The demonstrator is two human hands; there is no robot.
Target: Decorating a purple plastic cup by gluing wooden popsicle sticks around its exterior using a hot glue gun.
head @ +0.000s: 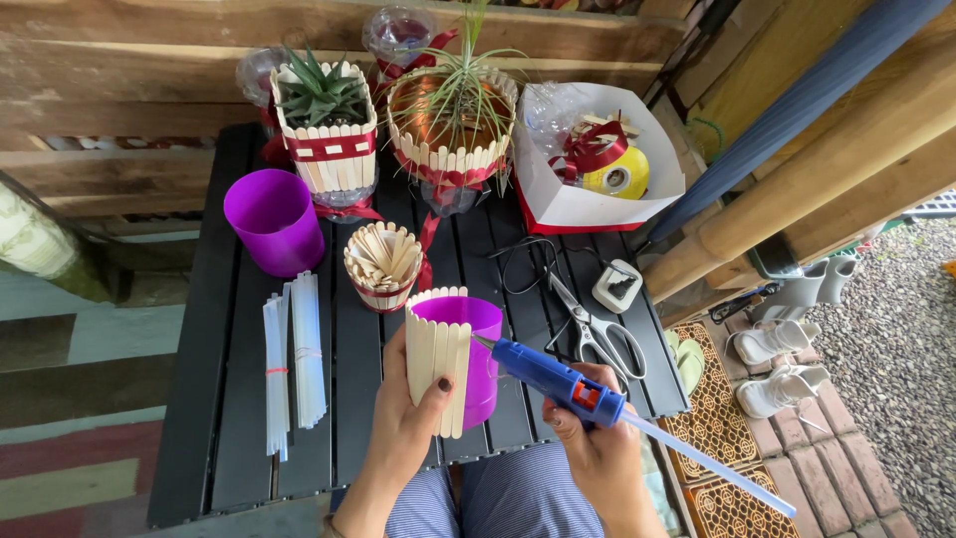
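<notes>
Fingers (436,391) of the left hand (403,418) are wrapped around a purple cup (468,354), thumb pressed flat on the row of wooden sticks (438,359) already standing along its side. The right hand (597,448) is closed round the grip of a blue glue gun (558,384), a clear glue stick (707,463) trailing out behind it toward the person's right.

The gun's long axis runs on a slant from lower right up to upper left, and its nozzle touches or nearly touches the cup's bare purple wall, just right of the last stick. So the cup lies left of the right fingers, held upright, with the sticks running top to bottom; the left hand has it and the right only reaches it through the gun.

Beyond the right fingers, on the black table (229,438), lie scissors (593,329) and a small white plug (617,286). Left of the left hand is a bundle of spare glue sticks (292,359). Farther off stand a cup of loose sticks (382,261), an empty purple cup (272,219), two finished planters (327,130) and a white box (597,164) holding ribbon.
</notes>
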